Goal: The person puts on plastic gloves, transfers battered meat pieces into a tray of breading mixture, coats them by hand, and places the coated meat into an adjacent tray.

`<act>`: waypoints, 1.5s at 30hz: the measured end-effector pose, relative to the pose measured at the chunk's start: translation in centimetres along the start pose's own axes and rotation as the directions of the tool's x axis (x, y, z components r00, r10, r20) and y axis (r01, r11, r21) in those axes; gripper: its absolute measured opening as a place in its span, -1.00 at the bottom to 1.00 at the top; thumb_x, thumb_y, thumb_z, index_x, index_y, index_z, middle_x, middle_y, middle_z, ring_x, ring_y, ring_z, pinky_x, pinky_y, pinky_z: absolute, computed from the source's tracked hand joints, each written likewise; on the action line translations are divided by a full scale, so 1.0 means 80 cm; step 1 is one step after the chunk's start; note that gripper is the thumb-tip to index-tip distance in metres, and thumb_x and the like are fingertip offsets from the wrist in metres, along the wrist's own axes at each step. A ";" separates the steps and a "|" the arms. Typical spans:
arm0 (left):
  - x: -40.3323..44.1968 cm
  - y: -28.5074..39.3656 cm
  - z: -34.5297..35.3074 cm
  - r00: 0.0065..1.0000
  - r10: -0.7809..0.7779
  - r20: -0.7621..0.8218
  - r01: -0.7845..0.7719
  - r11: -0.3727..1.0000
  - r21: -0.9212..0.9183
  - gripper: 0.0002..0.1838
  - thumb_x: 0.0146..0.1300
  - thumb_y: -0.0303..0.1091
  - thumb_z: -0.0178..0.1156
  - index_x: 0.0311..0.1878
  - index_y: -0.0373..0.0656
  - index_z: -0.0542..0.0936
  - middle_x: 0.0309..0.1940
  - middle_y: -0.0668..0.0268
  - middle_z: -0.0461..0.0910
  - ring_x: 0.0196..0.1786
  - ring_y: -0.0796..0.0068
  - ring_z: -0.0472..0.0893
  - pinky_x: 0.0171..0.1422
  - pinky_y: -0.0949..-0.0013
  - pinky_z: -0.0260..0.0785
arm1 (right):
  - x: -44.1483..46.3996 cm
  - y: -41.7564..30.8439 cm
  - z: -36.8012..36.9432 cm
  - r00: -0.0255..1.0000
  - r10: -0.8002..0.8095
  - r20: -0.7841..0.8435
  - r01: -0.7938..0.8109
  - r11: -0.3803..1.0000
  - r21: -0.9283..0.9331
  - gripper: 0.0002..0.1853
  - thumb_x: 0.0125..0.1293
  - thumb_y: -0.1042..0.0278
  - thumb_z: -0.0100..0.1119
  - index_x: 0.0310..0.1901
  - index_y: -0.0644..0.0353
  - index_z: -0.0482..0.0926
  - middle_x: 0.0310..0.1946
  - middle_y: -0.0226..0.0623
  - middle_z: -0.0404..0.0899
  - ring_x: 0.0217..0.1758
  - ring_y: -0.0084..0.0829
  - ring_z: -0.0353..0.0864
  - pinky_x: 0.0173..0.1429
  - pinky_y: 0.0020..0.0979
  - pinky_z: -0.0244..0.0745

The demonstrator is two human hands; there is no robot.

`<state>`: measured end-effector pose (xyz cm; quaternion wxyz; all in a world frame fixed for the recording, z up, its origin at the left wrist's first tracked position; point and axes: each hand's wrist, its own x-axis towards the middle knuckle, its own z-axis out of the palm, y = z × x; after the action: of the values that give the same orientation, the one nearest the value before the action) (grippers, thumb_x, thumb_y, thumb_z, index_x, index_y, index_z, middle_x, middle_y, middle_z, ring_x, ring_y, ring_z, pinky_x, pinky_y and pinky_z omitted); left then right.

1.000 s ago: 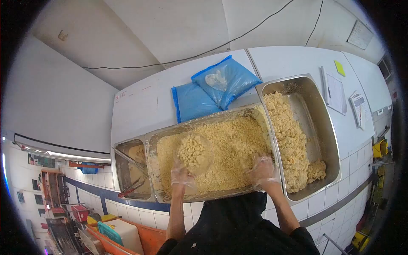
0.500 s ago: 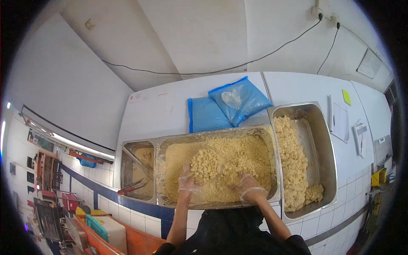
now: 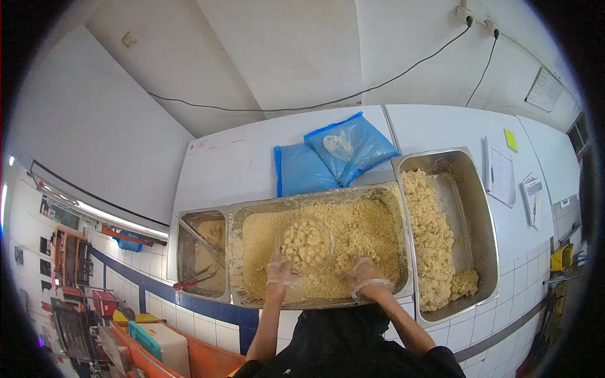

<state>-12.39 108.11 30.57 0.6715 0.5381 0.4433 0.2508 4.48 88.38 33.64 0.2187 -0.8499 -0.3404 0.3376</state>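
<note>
A clear round bowl with pale chunks in it is over the crumb-filled metal tray. My left hand, in a clear plastic glove, grips the bowl's lower left edge. My right hand, gloved too, is at the yellow crumbs near the tray's front right; its fingertips are sunk in them, so whether they hold any is hidden. To the right, a second metal tray has coarse, clumpy crumbs along its left side.
A small tray on the left holds tongs and pale liquid. Behind the crumb tray lie two blue bags. A clipboard and papers are at the right. An orange cart stands lower left.
My right hand has moved left through the crumbs, away from the tray's right edge. The left hand still holds the bowl. The camera view has shifted.
</note>
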 end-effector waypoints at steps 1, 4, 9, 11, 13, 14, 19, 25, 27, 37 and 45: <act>0.012 -0.017 -0.012 0.999 -0.038 -0.014 0.037 0.999 -0.031 -0.48 0.27 -0.62 0.03 0.32 -0.19 0.36 -0.04 0.21 0.60 -0.29 0.44 0.65 -0.40 0.43 0.52 | 0.006 0.000 -0.006 1.000 0.001 0.000 -0.001 1.000 0.001 -0.18 0.23 -0.22 0.14 0.28 0.37 0.35 0.23 0.16 0.40 0.38 -0.04 0.31 0.42 -0.22 0.20; 0.012 -0.006 -0.006 0.999 -0.038 -0.027 0.037 0.999 -0.033 -0.47 0.26 -0.65 -0.02 0.33 -0.18 0.35 -0.06 0.19 0.60 -0.32 0.43 0.64 -0.40 0.44 0.54 | 0.013 0.009 -0.004 0.984 0.055 0.171 -0.056 0.998 -0.002 -0.21 0.21 -0.15 0.21 0.27 0.38 0.36 0.24 0.18 0.37 0.36 -0.01 0.32 0.39 -0.21 0.25; 0.004 0.002 -0.009 0.994 -0.073 -0.086 0.061 0.989 -0.137 -0.47 0.25 -0.66 -0.05 0.32 -0.18 0.35 -0.10 0.17 0.59 -0.33 0.37 0.65 -0.39 0.36 0.59 | 0.015 0.021 0.028 0.988 -0.151 0.023 0.152 0.988 -0.036 -0.23 0.22 -0.21 0.16 0.21 0.36 0.41 0.06 0.19 0.50 0.18 0.05 0.47 0.28 -0.17 0.37; 0.007 -0.018 -0.013 0.997 0.003 -0.080 0.010 0.987 0.162 -0.53 0.31 -0.52 0.07 0.30 -0.17 0.37 -0.07 0.24 0.58 -0.17 0.46 0.61 -0.25 0.36 0.54 | 0.026 0.034 0.065 0.970 -0.238 0.042 0.241 0.967 -0.085 -0.27 0.23 -0.19 0.15 0.20 0.33 0.43 0.05 0.18 0.50 0.17 0.06 0.47 0.27 -0.17 0.37; -0.003 0.005 -0.012 0.996 0.002 -0.087 0.000 1.000 0.024 -0.53 0.31 -0.51 0.08 0.31 -0.18 0.36 -0.06 0.24 0.58 -0.16 0.46 0.61 -0.24 0.37 0.54 | 0.031 0.020 0.068 0.940 -0.337 0.053 0.341 0.935 -0.095 -0.29 0.24 -0.19 0.13 0.19 0.31 0.44 0.06 0.17 0.51 0.17 0.06 0.47 0.27 -0.17 0.37; -0.003 0.017 -0.014 0.997 0.000 -0.081 -0.009 0.994 -0.105 -0.52 0.32 -0.50 0.09 0.31 -0.18 0.36 -0.05 0.25 0.57 -0.15 0.45 0.61 -0.23 0.37 0.54 | 0.022 -0.009 0.046 0.953 -0.266 0.143 0.275 0.960 -0.051 -0.30 0.23 -0.18 0.13 0.17 0.30 0.45 0.06 0.15 0.51 0.17 0.06 0.48 0.27 -0.17 0.37; 0.010 -0.002 -0.033 0.988 -0.024 -0.151 0.012 0.997 -0.078 -0.53 0.31 -0.49 0.07 0.30 -0.17 0.37 -0.01 0.20 0.56 -0.15 0.40 0.63 -0.27 0.33 0.59 | 0.026 -0.035 0.042 0.922 -0.366 0.127 0.373 0.927 -0.042 -0.34 0.24 -0.15 0.13 0.14 0.31 0.47 0.03 0.15 0.53 0.13 0.07 0.49 0.27 -0.15 0.36; -0.019 0.024 -0.025 0.988 0.154 0.006 -0.152 0.970 0.190 -0.49 0.32 -0.45 0.07 0.35 -0.11 0.32 -0.02 0.21 0.55 -0.25 0.39 0.63 -0.32 0.29 0.60 | 0.046 -0.090 -0.003 0.969 -0.135 -0.205 0.229 0.800 0.554 -0.42 0.38 -0.05 0.06 0.22 0.28 0.42 -0.05 -0.05 0.59 -0.10 -0.29 0.59 -0.03 -0.22 0.51; -0.021 0.017 -0.024 0.993 0.113 0.034 -0.115 0.991 0.063 -0.45 0.33 -0.48 0.08 0.39 -0.08 0.28 -0.14 0.22 0.57 -0.41 0.43 0.62 -0.40 0.32 0.56 | 0.086 -0.058 0.035 0.954 -0.190 -0.234 0.300 0.655 0.693 -0.41 0.42 -0.03 0.04 0.28 0.29 0.37 -0.04 -0.12 0.58 -0.15 -0.36 0.57 -0.10 -0.27 0.53; 0.031 0.019 -0.102 0.860 0.472 0.196 -0.387 0.352 0.852 -0.72 0.35 -0.24 0.07 0.03 -0.15 0.54 -0.25 0.04 0.60 -0.35 0.07 0.63 -0.27 0.15 0.45 | 0.083 -0.016 0.016 0.945 -0.189 -0.268 0.328 0.551 0.767 -0.39 0.49 -0.03 -0.08 0.40 0.23 0.22 0.29 -0.17 0.32 0.30 -0.32 0.27 0.34 -0.29 0.16; 0.085 -0.054 -0.081 0.788 0.523 0.326 -0.610 0.587 0.532 -0.57 0.29 -0.03 0.06 -0.05 -0.25 0.51 -0.33 -0.11 0.61 -0.22 -0.14 0.60 -0.04 0.06 0.45 | 0.047 0.005 -0.005 0.989 0.041 -0.141 0.123 0.296 0.947 -0.41 0.50 -0.01 -0.10 0.39 0.21 0.26 0.41 -0.18 0.20 0.48 -0.31 0.12 0.53 -0.31 -0.03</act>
<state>-15.33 115.62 24.10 0.3722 0.8537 0.2582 0.2569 6.93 90.77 32.09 0.7113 -0.5668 -0.0792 0.4082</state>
